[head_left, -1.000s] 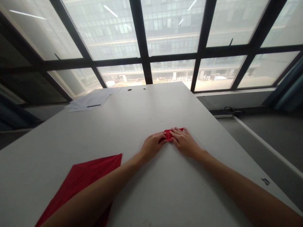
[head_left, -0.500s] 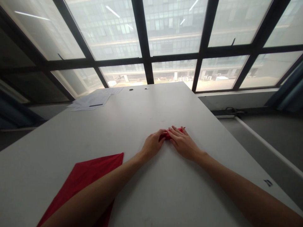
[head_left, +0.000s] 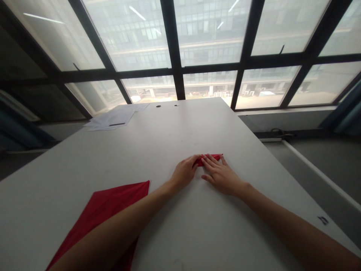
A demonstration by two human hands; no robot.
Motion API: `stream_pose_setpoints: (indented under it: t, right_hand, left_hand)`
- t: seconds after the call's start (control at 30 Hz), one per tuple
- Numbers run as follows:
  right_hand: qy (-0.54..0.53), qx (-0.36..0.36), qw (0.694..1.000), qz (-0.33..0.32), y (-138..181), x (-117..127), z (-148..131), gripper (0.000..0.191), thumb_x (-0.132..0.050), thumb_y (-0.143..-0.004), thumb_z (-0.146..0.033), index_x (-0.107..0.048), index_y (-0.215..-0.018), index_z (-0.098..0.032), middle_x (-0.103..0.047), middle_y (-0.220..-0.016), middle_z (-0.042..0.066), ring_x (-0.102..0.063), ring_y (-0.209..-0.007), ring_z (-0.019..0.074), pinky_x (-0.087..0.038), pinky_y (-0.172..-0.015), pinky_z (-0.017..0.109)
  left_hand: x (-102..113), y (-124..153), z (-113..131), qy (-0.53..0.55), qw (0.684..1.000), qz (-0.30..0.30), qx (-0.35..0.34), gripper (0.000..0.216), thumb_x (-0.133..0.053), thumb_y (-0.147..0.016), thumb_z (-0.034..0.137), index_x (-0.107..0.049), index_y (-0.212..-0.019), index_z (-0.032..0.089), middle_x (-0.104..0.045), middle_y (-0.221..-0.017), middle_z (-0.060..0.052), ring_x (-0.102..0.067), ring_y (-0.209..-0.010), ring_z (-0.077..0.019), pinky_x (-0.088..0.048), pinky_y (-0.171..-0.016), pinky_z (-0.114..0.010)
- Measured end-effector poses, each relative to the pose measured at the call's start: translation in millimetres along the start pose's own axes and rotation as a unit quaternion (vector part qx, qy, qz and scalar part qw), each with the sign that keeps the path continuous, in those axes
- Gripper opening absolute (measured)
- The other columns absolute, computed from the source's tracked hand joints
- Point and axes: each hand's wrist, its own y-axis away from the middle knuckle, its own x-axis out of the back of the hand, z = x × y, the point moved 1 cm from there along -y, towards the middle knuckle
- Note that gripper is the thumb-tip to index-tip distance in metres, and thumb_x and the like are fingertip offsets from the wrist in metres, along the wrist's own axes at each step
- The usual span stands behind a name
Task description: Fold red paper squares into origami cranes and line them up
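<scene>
A small folded strip of red material, thin like cloth or plastic, lies flat on the white table. At its left end, my left hand has its fingers bent around the edge, pinching it with thumb and fingertips. My right hand rests on the strip with fingers stretched out over it and the thumb apart on the table. Part of the strip is hidden beneath the fingers. A larger red sheet of similar look lies under my left forearm, its near part covered.
White papers with a dark pen on them lie at the far left. A round dark hole is near the far edge. Beyond the table stand large framed windows. The table's right edge drops to a grey floor.
My right thumb has moved away from the strip, and the hand now lies flatter with its fingers spread. More of the strip's right end shows, lying flatter. The view has shifted slightly.
</scene>
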Motion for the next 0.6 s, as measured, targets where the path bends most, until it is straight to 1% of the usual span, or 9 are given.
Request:
stream_pose_setpoints:
  t: [0.07, 0.1, 0.13, 0.2, 0.27, 0.33, 0.5, 0.6]
  right_hand:
    - [0.003, -0.012, 1.0, -0.002, -0.8, -1.9, 1.1, 0.073, -0.025, -0.1, -0.06, -0.024, -0.155, -0.012, -0.024, -0.161, 0.015, -0.018, -0.151, 0.0262, -0.008, -0.12, 0.06]
    - [0.005, -0.019, 1.0, -0.001, -1.1, -2.6, 1.3, 0.074, -0.025, -0.1, -0.061, -0.024, -0.155, -0.011, -0.023, -0.161, 0.016, -0.018, -0.151, 0.0261, -0.009, -0.12, 0.059]
    - [0.007, -0.026, 1.0, 0.001, -1.2, -3.2, 1.3, 0.075, -0.024, -0.1, -0.062, -0.025, -0.155, -0.011, -0.023, -0.161, 0.016, -0.019, -0.151, 0.0262, -0.01, -0.12, 0.058]
    - [0.011, -0.039, 0.999, 0.005, -1.4, -4.2, 0.7, 0.077, -0.021, -0.099, -0.064, -0.027, -0.154, -0.01, -0.024, -0.16, 0.017, -0.02, -0.15, 0.0266, -0.012, -0.12, 0.057]
    - [0.019, -0.047, 0.999, 0.007, -1.5, -5.0, -0.3, 0.08, -0.018, -0.098, -0.065, -0.029, -0.154, -0.009, -0.025, -0.16, 0.018, -0.022, -0.15, 0.0274, -0.011, -0.12, 0.058]
    - [0.025, -0.056, 0.998, 0.01, -1.6, -5.2, -1.1, 0.082, -0.016, -0.097, -0.067, -0.029, -0.153, -0.008, -0.026, -0.159, 0.018, -0.023, -0.149, 0.0287, -0.011, -0.119, 0.06]
    - [0.038, -0.09, 0.995, 0.025, -2.0, -3.4, 0.0, 0.083, -0.016, -0.097, -0.067, -0.034, -0.151, -0.008, -0.029, -0.157, 0.022, -0.026, -0.148, 0.0322, -0.009, -0.118, 0.064]
    - [0.04, -0.1, 0.994, 0.033, -1.7, -1.9, 1.8, 0.081, -0.017, -0.098, -0.066, -0.036, -0.151, -0.008, -0.031, -0.157, 0.021, -0.027, -0.147, 0.0327, -0.008, -0.118, 0.064]
  left_hand:
    - [-0.8, 2.0, 2.8, -0.052, 0.998, -0.031, -0.026, 0.036, -0.039, -0.101, 0.021, -0.053, -0.134, 0.024, -0.061, -0.138, -0.006, -0.059, -0.124, -0.0177, -0.036, -0.114, -0.039]
    - [-1.2, 3.3, 4.4, -0.078, 0.995, -0.051, -0.038, 0.039, -0.037, -0.102, 0.023, -0.049, -0.139, 0.023, -0.056, -0.143, -0.007, -0.053, -0.132, -0.019, -0.029, -0.118, -0.042]
    - [-1.5, 4.8, 5.9, -0.104, 0.991, -0.072, -0.048, 0.043, -0.036, -0.102, 0.025, -0.044, -0.144, 0.021, -0.05, -0.149, -0.009, -0.046, -0.138, -0.0207, -0.023, -0.12, -0.046]
    - [-1.6, 7.7, 8.0, -0.145, 0.982, -0.111, -0.056, 0.05, -0.035, -0.103, 0.034, -0.035, -0.151, 0.018, -0.038, -0.156, -0.012, -0.03, -0.147, -0.0248, -0.017, -0.121, -0.052]
    - [-0.9, 9.9, 8.7, -0.177, 0.974, -0.134, -0.053, 0.056, -0.032, -0.103, 0.041, -0.029, -0.154, 0.017, -0.031, -0.159, -0.013, -0.022, -0.15, -0.0278, -0.015, -0.12, -0.056]
    - [-0.1, 11.3, 8.6, -0.202, 0.969, -0.139, -0.043, 0.058, -0.029, -0.103, 0.045, -0.028, -0.155, 0.018, -0.028, -0.16, -0.013, -0.019, -0.151, -0.0295, -0.015, -0.119, -0.058]
    - [0.1, 14.4, 7.0, -0.235, 0.965, -0.117, 0.002, 0.066, -0.028, -0.101, 0.056, -0.03, -0.154, 0.015, -0.026, -0.16, -0.018, -0.022, -0.149, -0.0337, -0.017, -0.118, -0.061]
    - [-0.1, 15.6, 6.9, -0.246, 0.963, -0.11, 0.031, 0.067, -0.026, -0.101, 0.054, -0.032, -0.152, 0.011, -0.027, -0.159, -0.02, -0.023, -0.149, -0.0348, -0.019, -0.117, -0.062]
